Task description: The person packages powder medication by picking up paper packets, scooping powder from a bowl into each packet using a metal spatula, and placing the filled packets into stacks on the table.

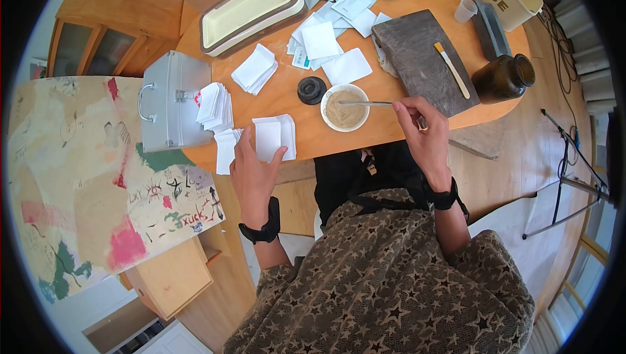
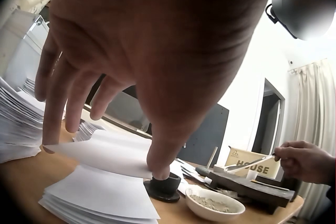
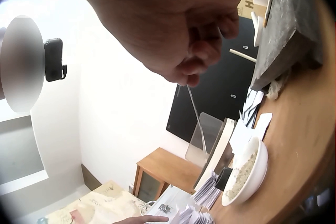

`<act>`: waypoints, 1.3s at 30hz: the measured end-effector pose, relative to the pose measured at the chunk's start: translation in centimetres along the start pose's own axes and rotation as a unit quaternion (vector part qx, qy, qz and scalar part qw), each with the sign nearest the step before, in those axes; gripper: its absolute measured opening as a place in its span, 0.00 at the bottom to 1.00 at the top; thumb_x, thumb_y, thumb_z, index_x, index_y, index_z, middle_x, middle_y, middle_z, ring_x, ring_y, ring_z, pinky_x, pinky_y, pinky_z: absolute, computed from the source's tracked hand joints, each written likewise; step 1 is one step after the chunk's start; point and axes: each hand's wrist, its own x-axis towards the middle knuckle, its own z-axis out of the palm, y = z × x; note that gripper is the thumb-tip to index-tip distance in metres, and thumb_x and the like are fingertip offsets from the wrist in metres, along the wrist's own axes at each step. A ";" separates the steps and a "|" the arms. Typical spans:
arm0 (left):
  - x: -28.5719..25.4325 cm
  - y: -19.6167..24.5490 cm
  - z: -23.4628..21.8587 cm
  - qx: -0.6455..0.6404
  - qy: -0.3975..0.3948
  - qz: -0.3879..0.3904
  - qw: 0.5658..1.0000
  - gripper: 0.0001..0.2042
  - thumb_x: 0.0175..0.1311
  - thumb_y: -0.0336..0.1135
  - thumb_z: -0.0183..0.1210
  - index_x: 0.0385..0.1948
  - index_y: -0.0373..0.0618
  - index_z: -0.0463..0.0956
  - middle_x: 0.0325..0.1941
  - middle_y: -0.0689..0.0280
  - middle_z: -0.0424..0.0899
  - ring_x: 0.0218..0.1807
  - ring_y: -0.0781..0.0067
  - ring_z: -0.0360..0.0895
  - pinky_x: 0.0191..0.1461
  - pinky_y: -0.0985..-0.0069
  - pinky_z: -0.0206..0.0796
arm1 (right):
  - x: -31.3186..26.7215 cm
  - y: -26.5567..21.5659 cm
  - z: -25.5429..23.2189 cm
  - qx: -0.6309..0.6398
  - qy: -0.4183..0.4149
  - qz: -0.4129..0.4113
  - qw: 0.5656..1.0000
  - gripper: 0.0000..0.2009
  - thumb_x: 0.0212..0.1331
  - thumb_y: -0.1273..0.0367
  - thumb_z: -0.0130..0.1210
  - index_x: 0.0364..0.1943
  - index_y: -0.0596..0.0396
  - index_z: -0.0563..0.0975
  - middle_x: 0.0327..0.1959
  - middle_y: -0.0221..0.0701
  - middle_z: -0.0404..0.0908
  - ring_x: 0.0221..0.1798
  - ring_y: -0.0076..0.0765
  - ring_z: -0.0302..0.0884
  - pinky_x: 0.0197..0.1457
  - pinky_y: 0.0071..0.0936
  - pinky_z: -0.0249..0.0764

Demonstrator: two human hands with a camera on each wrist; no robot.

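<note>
My left hand pinches a white paper packet between thumb and fingertips. It is lifted at an angle over a stack of similar packets. My right hand grips the end of a thin metal spatula, its fingers curled in. The far end of the spatula overlaps a white bowl in the head view. Tan powder fills much of the bowl. Just left of the bowl sits a round black object with a raised middle.
More white stacks stand by a silver case. Behind lie pale blue sachets and a cream tray. A dark slab bearing a brush, and a brown jar, are on the right.
</note>
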 end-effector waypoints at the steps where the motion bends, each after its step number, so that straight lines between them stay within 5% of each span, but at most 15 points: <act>1: 0.0 0.0 0.0 0.004 -0.002 -0.009 1.000 0.41 0.56 0.51 0.73 0.69 0.45 0.63 0.63 0.53 0.77 0.63 0.50 0.76 0.65 0.55 0.66 | 0.0 0.0 0.0 -0.007 -0.006 0.003 1.000 0.06 0.64 0.70 0.65 0.34 0.59 0.82 0.22 0.31 0.79 0.24 0.28 0.70 0.33 0.27 0.65; 9: -0.1 0.7 1.2 0.029 -0.014 -0.019 0.999 0.43 0.55 0.54 0.72 0.68 0.40 0.62 0.64 0.47 0.75 0.63 0.44 0.75 0.66 0.53 0.65 | 0.0 0.2 0.1 -0.016 -0.011 -0.005 1.000 0.06 0.64 0.70 0.65 0.35 0.59 0.83 0.22 0.31 0.79 0.23 0.28 0.71 0.33 0.27 0.65; 14: -0.3 -0.1 2.5 -0.062 -0.010 0.048 0.997 0.44 0.56 0.47 0.74 0.69 0.37 0.58 0.69 0.43 0.67 0.70 0.38 0.67 0.70 0.54 0.63 | 0.0 0.2 0.1 -0.014 -0.012 -0.001 1.000 0.06 0.64 0.70 0.65 0.34 0.59 0.82 0.22 0.32 0.79 0.23 0.28 0.71 0.32 0.28 0.65; 26: -0.6 -0.4 3.8 -0.055 -0.011 0.053 0.997 0.44 0.55 0.38 0.74 0.71 0.38 0.54 0.73 0.45 0.61 0.74 0.40 0.62 0.72 0.57 0.62 | 0.0 0.9 0.6 -0.007 -0.021 0.011 1.000 0.07 0.63 0.70 0.65 0.32 0.60 0.81 0.20 0.34 0.77 0.21 0.31 0.69 0.28 0.28 0.65; 39: -0.6 -0.3 3.5 -0.053 -0.009 0.062 0.997 0.42 0.56 0.42 0.73 0.70 0.41 0.58 0.74 0.44 0.61 0.75 0.40 0.61 0.72 0.56 0.62 | 0.1 1.5 0.6 -0.034 -0.030 0.023 0.999 0.09 0.62 0.69 0.64 0.29 0.60 0.79 0.17 0.32 0.75 0.19 0.32 0.71 0.29 0.29 0.67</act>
